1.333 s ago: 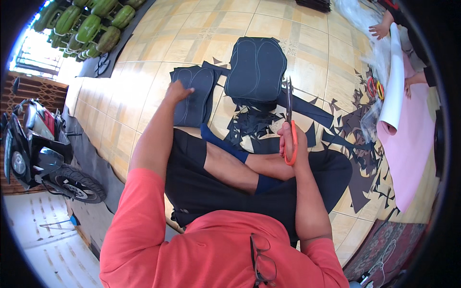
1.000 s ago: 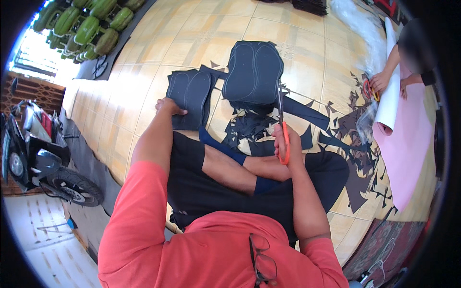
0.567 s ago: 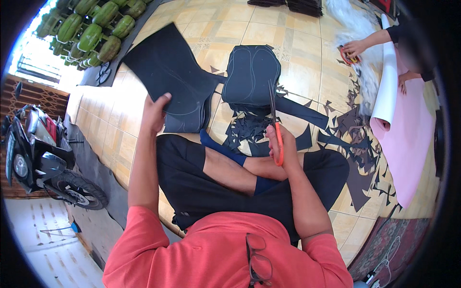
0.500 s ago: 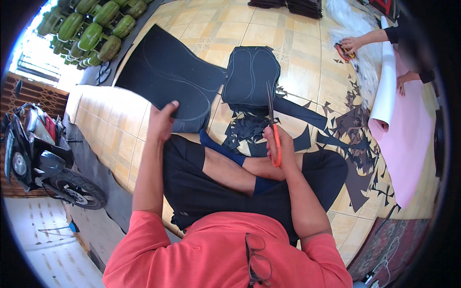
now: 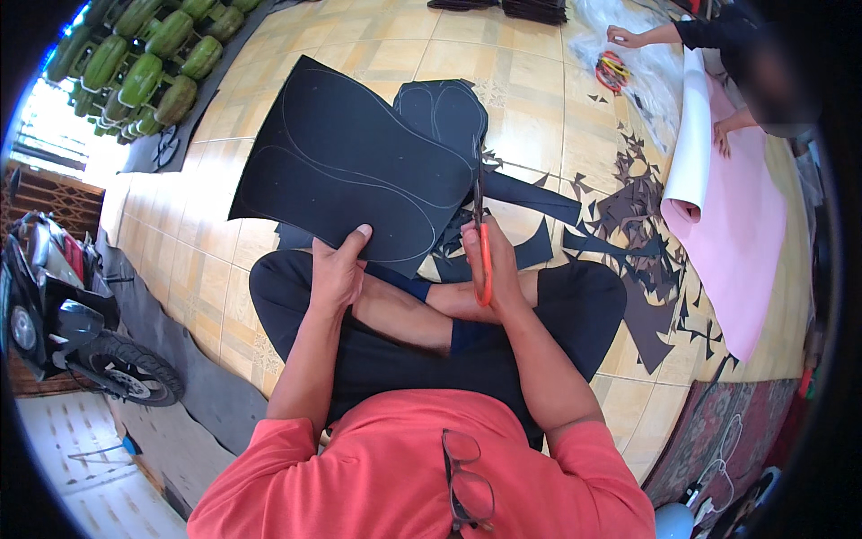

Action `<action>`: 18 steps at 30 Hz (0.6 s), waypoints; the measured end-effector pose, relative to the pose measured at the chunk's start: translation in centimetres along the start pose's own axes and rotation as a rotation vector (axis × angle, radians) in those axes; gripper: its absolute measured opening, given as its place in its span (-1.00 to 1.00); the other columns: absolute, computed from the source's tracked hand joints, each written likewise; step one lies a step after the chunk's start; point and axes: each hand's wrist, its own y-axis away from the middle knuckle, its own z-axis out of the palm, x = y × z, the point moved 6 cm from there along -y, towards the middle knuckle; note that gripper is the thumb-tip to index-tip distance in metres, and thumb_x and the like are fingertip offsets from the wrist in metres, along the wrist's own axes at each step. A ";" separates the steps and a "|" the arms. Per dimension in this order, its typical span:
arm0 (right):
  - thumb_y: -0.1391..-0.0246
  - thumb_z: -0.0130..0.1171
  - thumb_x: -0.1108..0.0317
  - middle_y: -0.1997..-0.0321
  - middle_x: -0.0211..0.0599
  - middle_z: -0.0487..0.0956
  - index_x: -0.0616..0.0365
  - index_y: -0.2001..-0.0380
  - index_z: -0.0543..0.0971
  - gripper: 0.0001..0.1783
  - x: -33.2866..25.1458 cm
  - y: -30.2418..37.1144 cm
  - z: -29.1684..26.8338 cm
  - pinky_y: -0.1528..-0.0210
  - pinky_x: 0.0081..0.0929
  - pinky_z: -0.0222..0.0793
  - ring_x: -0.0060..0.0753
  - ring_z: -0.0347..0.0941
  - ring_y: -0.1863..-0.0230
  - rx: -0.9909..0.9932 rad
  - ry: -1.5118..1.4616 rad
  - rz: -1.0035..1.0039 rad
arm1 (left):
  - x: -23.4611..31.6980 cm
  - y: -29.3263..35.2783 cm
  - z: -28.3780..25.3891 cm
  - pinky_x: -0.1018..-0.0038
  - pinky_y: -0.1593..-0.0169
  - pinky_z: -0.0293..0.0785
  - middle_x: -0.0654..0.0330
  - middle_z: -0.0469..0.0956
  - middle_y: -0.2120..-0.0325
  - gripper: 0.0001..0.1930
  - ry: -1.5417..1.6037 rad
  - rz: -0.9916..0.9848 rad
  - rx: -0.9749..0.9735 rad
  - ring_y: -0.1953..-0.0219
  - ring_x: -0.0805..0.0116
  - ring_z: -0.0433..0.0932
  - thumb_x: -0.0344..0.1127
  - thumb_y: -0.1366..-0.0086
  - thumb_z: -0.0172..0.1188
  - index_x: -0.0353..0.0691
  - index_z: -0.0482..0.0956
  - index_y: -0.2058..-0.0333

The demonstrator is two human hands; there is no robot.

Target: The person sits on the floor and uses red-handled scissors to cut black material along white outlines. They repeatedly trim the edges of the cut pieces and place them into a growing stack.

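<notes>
The left hand [image 5: 337, 269] is holding up one large black sheet with chalk outlines [image 5: 346, 171] over the crossed legs, fingers pinching its lower edge. The right hand [image 5: 492, 260] is gripping one pair of orange-handled scissors [image 5: 482, 235], blades pointing up at the sheet's right edge. I judge cutting is starting; next the blades must be meeting a chalk line. Many dark offcuts [image 5: 642, 211] are lying on the tiled floor [image 5: 530, 117].

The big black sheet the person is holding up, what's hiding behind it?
Behind the big black sheet a dark padded seat piece pokes out at the top, lying on the tan tiled floor. Its lower part is covered, so whatever else lies beneath cannot be seen.
</notes>
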 end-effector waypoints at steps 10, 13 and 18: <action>-0.28 0.01 0.07 0.59 -0.10 0.43 0.24 0.45 0.39 -0.59 0.2 0.3 -0.3 0.38 -0.30 0.32 -0.18 0.40 0.50 -0.078 -0.091 0.064 | 0.5 -0.4 -0.1 0.36 -0.03 0.51 0.05 0.50 0.07 -0.57 -0.003 -0.009 0.034 0.04 0.23 0.54 -0.64 -0.18 0.09 -0.39 0.36 -0.06; -0.31 -0.13 -0.08 0.66 -0.35 0.35 0.23 0.46 0.44 -0.46 -0.3 0.5 -0.4 0.59 -0.52 0.19 -0.53 0.27 0.66 -0.133 -0.095 0.011 | 1.9 -1.3 -0.3 0.34 0.00 0.54 0.03 0.51 0.07 -0.58 0.015 -0.006 -0.002 0.05 0.22 0.56 -0.63 -0.19 0.08 -0.41 0.36 -0.06; -0.33 -0.18 -0.13 0.64 -0.50 0.31 0.23 0.39 0.45 -0.42 0.3 0.8 0.5 0.62 -0.64 0.18 -0.69 0.24 0.64 -0.186 -0.178 0.072 | 2.5 -1.7 -1.5 0.37 0.01 0.53 0.03 0.53 0.11 -0.59 -0.088 -0.011 -0.030 0.08 0.22 0.57 -0.63 -0.17 0.07 -0.44 0.37 -0.04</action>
